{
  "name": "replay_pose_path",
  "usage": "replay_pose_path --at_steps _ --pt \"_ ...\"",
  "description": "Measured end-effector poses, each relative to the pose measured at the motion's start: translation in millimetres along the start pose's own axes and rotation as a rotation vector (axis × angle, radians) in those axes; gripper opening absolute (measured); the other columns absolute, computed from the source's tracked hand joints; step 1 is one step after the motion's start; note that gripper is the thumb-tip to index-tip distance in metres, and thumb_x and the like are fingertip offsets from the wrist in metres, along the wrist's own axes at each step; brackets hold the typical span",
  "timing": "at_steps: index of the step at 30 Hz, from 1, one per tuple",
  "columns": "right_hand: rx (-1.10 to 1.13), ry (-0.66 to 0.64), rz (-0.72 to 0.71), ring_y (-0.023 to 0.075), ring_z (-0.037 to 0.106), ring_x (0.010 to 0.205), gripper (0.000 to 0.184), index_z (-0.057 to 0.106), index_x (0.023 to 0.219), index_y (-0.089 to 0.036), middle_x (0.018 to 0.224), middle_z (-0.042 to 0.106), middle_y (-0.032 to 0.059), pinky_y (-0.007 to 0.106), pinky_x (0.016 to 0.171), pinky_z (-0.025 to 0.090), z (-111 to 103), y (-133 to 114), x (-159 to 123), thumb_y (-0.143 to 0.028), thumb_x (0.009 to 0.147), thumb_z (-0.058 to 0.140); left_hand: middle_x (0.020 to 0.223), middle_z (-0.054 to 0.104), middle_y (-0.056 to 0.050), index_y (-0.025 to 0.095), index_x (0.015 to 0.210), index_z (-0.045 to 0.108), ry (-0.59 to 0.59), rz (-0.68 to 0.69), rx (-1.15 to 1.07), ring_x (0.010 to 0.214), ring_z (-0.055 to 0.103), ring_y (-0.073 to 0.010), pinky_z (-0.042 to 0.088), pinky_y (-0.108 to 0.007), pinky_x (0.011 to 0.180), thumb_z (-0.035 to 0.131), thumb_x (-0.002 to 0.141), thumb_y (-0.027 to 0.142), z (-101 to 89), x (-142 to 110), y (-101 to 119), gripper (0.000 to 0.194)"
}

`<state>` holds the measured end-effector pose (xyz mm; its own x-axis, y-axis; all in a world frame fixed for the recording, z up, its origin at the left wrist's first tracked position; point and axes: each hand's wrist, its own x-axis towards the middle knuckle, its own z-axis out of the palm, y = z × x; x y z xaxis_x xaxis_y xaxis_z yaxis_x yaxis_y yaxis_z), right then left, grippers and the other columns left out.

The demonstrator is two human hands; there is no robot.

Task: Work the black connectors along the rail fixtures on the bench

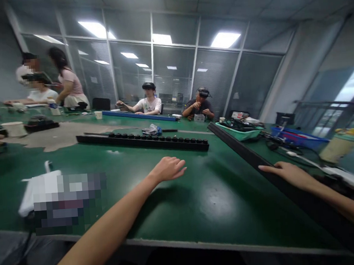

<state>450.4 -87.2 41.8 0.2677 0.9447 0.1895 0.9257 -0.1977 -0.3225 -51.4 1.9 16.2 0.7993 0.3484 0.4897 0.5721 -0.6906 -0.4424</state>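
My left hand [167,169] hovers low over the green table mat [182,213], fingers loosely spread and holding nothing. My right hand [289,171] lies flat across a long black rail [242,160] at the table's right side, its fingers pointing left and gripping nothing. Ahead of my left hand, a long black bar with a row of round knobs [143,143] lies on the mat, out of reach of its fingertips. A white bag or cloth [42,194], partly blurred out, lies to the left of my left hand.
A green tray of cables [239,130] and a blue tray [298,136] stand beyond the rail. A blue strip [139,115] lies across the far table. Several seated people work there, with others standing at the back left. The table's near edge [185,245] runs below my arms.
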Motion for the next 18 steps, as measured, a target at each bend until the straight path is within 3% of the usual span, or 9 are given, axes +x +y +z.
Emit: replay_pose_path --at_steps 7,13,18 --pt "-0.205 -0.150 0.264 0.0412 0.072 0.102 0.078 0.069 0.092 -0.019 0.112 0.074 0.0234 0.050 0.085 0.055 4.2 33.9 -21.7 -0.090 0.084 0.037 0.077 0.071 -0.006 0.020 0.087 0.059 -0.115 0.010 -0.127 0.069 0.068 -0.0192 0.044 -0.029 0.064 0.042 0.107 0.039 8.8 8.7 3.9 0.032" --pt "-0.323 -0.144 0.283 0.0423 0.072 0.105 0.081 0.068 0.105 -0.014 0.116 0.073 0.0248 0.049 0.085 0.054 14.0 53.9 -51.0 -0.087 0.089 0.035 0.079 0.072 -0.006 0.020 0.089 0.061 -0.188 0.024 -0.120 0.071 0.068 -0.0190 0.045 -0.028 0.065 0.041 0.107 0.038 10.0 12.9 7.9 0.032" --pt "-0.396 -0.127 0.287 0.0442 0.071 0.109 0.083 0.065 0.116 -0.009 0.118 0.072 0.0272 0.051 0.087 0.053 15.7 57.1 -52.6 -0.082 0.093 0.034 0.079 0.072 -0.005 0.020 0.089 0.061 -0.212 0.054 -0.132 0.070 0.067 -0.0177 0.045 -0.027 0.065 0.040 0.107 0.037 9.9 16.9 14.1 0.032"
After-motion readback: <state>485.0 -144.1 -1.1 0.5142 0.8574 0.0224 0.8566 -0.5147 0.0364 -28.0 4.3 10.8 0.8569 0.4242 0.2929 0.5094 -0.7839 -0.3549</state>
